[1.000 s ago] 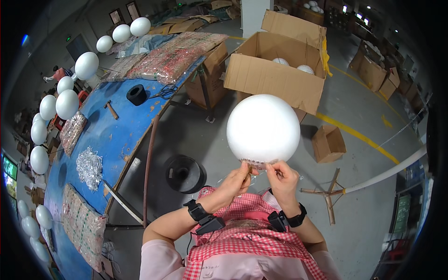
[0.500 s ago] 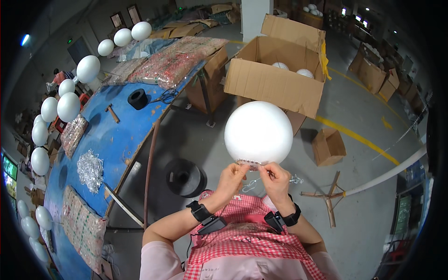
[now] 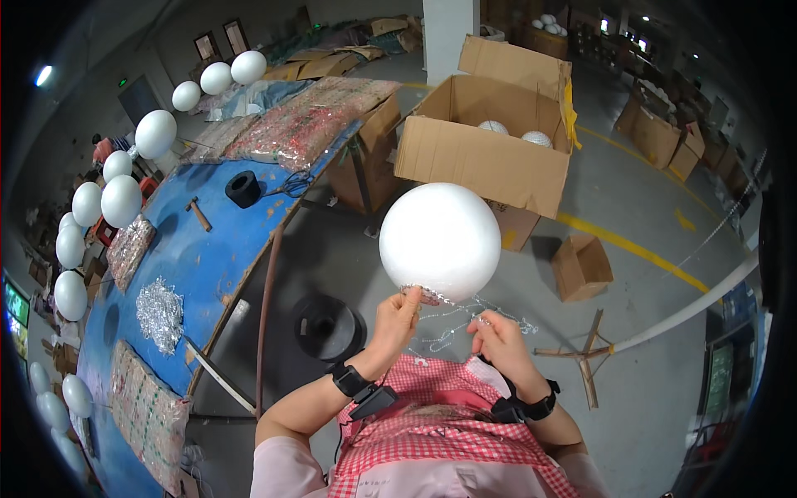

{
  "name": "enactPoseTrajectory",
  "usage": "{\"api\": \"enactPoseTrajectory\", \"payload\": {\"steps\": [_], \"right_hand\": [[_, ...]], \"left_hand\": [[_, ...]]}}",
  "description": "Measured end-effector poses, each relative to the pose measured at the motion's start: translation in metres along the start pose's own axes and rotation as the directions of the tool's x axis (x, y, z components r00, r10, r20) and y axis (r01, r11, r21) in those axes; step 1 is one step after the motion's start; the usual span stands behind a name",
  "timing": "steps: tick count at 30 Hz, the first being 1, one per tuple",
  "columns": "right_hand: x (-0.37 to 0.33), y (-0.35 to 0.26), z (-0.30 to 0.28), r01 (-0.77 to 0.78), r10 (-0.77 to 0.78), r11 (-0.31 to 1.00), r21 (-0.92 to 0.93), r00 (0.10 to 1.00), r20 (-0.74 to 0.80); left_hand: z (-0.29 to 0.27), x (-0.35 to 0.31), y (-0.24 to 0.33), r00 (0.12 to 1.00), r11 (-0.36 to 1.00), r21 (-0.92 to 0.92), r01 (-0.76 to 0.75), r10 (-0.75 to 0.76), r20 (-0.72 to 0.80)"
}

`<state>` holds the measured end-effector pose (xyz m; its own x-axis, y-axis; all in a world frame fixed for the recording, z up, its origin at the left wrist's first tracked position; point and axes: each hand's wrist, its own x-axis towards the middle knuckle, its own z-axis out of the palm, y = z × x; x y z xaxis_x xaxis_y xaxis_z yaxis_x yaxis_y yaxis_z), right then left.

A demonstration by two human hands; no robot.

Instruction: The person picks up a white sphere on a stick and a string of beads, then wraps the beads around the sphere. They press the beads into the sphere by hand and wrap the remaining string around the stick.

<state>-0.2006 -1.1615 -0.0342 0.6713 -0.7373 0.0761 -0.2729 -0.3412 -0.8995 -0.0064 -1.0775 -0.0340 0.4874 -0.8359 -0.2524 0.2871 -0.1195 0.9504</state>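
A large smooth white ball (image 3: 440, 239) is in front of me, above my two hands. At its lower edge my left hand (image 3: 396, 322) is closed, fingers and thumb pinching a silvery bead string (image 3: 455, 307) against the ball. To the right and slightly lower, apart from the ball, my right hand (image 3: 501, 345) is closed in a pinch on the same string, which runs between the two hands. Loose loops of the string dangle below the ball. What supports the ball is hidden.
At left stands a blue table (image 3: 212, 236) with a hammer (image 3: 198, 214), a black roll (image 3: 243, 189), scissors (image 3: 292, 184) and a silvery heap of strings (image 3: 160, 314). Ahead is a cardboard box (image 3: 477, 162) holding white balls. A black spool (image 3: 325, 328) lies low; a wooden-footed stand (image 3: 588, 357) is right.
My right hand has moved right and down, away from the ball, drawing the bead string out. My left hand stays at the ball's lower edge. The ball has shifted slightly left.
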Motion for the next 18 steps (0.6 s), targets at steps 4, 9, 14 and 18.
{"api": "enactPoseTrajectory", "payload": {"steps": [4, 9, 14, 18], "right_hand": [[-0.002, -0.019, -0.007, -0.039, 0.027, 0.879, 0.475, 0.999, 0.031], [0.004, -0.017, -0.004, -0.031, 0.058, 0.904, 0.427, 0.997, -0.050], [0.009, -0.006, 0.007, -0.018, 0.062, 0.919, 0.394, 0.993, -0.098], [0.011, -0.004, 0.012, -0.020, 0.065, 0.930, 0.368, 0.992, -0.111]], "left_hand": [[-0.005, 0.000, -0.002, 0.999, 0.999, -0.010, 0.048, -0.048, 0.024], [-0.005, -0.003, -0.002, 0.996, 0.998, -0.005, 0.065, -0.065, 0.058], [-0.002, -0.011, 0.003, 0.983, 0.985, -0.050, 0.163, -0.158, 0.097], [0.000, -0.016, 0.006, 0.979, 0.986, -0.049, 0.162, -0.155, 0.131]]}}
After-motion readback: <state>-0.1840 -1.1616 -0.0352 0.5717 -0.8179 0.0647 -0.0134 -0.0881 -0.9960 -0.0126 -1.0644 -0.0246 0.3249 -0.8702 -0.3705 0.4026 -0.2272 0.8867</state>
